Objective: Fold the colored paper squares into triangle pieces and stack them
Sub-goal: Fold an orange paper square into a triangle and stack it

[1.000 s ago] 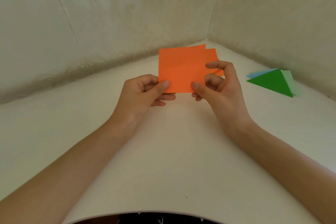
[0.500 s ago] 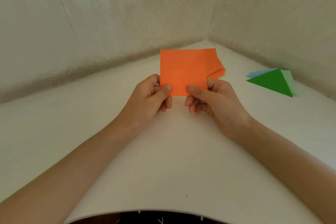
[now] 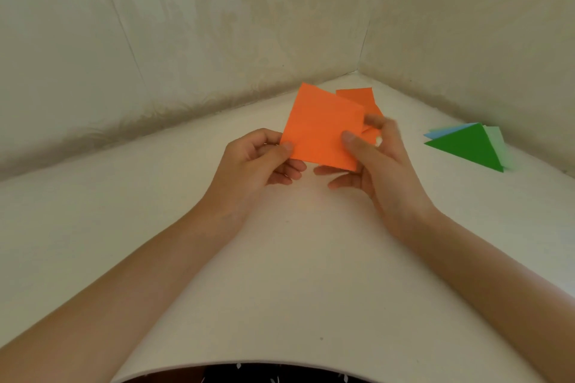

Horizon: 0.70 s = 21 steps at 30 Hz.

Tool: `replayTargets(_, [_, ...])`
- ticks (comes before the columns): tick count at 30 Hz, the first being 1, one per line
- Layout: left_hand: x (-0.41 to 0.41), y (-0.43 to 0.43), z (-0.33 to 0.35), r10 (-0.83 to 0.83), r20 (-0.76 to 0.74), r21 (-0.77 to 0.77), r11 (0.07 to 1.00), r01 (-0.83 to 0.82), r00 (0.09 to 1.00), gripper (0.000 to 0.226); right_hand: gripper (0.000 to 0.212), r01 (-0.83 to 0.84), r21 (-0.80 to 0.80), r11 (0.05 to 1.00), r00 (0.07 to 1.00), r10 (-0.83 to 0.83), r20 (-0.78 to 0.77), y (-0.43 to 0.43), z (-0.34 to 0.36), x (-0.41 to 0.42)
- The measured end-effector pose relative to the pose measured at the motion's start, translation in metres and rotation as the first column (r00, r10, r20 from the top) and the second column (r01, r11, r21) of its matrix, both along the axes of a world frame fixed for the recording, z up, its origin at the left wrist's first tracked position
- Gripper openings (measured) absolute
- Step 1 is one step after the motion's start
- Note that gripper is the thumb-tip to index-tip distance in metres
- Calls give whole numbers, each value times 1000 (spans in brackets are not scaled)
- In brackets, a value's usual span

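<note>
Head view: pretty simple setup, a white tabletop (image 3: pixel 77 227) pushed into a corner of cream patterned wallpaper (image 3: pixel 217 25), both bare forearms reaching in from the bottom.
Left hand: the left hand (image 3: pixel 258 162) had its thumb flat on the front of the paper's lower-left corner, with the other fingers curled in behind it. So it was a pinch grip on that corner.
Paper being worked: one flat orange paper square (image 3: pixel 323 127), held up between both hands and turned so a corner pointed up and slightly left. It looked unfolded as far as I could see.
Right hand: the right hand (image 3: pixel 382 165) had its thumb pressed on the front near the lower-right edge, and a blurry fingertip came round the right edge from behind. It was pinching too. The lower fingers stuck out loosely under the sheet.
Spare paper: loose orange paper sheets (image 3: pixel 357 96) lay on the table just behind the held square, near the wall corner and partly hidden. Couldn't tell how many.
Finished stack: far right, well apart from the hands, a green folded paper triangle (image 3: pixel 466 146) sat on top. A light blue paper piece (image 3: pixel 435 133) peeked out on its left and a pale green paper piece (image 3: pixel 497 143) on its right.
</note>
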<state>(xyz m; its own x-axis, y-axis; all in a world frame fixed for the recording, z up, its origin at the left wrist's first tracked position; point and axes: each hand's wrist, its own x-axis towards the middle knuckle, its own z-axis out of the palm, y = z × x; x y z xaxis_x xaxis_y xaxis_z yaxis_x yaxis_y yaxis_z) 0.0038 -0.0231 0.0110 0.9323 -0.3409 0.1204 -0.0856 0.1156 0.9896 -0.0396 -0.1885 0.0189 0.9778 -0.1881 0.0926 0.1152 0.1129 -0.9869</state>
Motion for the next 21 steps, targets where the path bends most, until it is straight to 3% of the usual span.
replayTargets(4, [4, 3, 2, 2, -118, -84, 996, -12, 993, 21, 62, -17, -230, 973, 992, 45, 118, -11, 5, -2])
replayTargets(7, [3, 3, 4, -33, -139, -85, 996, 21, 990, 22, 42, -93, -313, 945, 987, 129, 94, -8, 2, -1])
replayTargets(11, [2, 4, 6, -76, -130, -37, 997, 72, 989, 22, 8, -30, -263, 964, 993, 59, 102, -1, 2, 1])
replayTargets(14, [0, 2, 4, -94, -77, 8, 995, 95, 993, 26, 18, 41, -236, 971, 992, -13, 122, -1, 1, 1])
replayTargets(17, [-4, 0, 3, -104, 47, 103, 990, 99, 993, 33, 7, 116, -269, 956, 986, -77, 150, -1, 1, 1])
replayTargets(21, [-4, 1, 1, -108, 180, 175, 982, 76, 978, 20, 8, 171, -256, 952, 980, -138, 142, -2, 0, 1])
